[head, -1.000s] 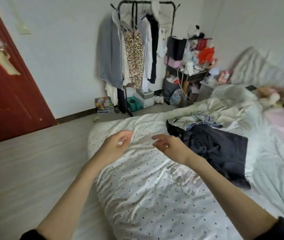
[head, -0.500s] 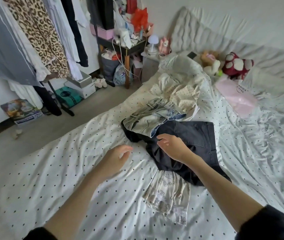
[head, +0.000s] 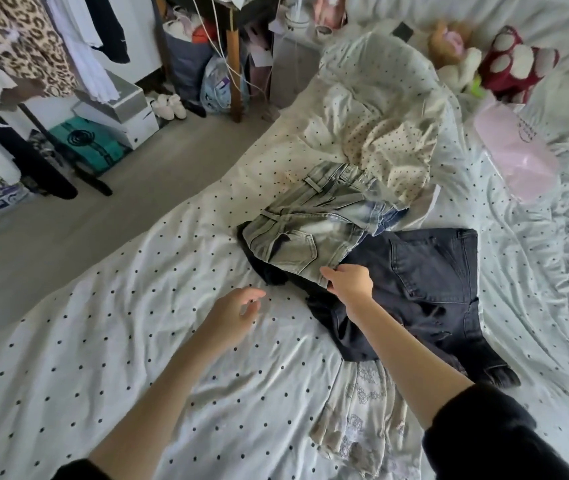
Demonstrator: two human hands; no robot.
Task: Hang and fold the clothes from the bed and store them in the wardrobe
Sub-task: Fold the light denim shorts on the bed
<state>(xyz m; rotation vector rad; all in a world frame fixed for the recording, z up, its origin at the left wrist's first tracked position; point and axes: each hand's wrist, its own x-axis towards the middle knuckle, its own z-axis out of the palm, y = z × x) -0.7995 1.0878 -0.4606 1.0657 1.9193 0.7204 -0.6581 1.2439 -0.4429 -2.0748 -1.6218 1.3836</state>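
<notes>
1. Presently: right hand (head: 349,282) fingers pinch the light-wash jeans (head: 305,233) hem, mid-bed (head: 103,341).
2. Left hand (head: 231,313): relaxed, empty, hovering near.
3. Risk: lifting may drag the black jeans (head: 428,282) beneath.

The right hand (head: 349,282) has reached farther over the bed and now grips the near hem of the light-wash jeans (head: 311,230) — half a second ago it hovered over the black jeans (head: 425,282). The left hand (head: 231,313) has barely advanced — fingers loosely curled.

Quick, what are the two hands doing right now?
Left hand: open, holding nothing, above the bed sheet.
Right hand: gripping the edge of the light jeans.
</notes>
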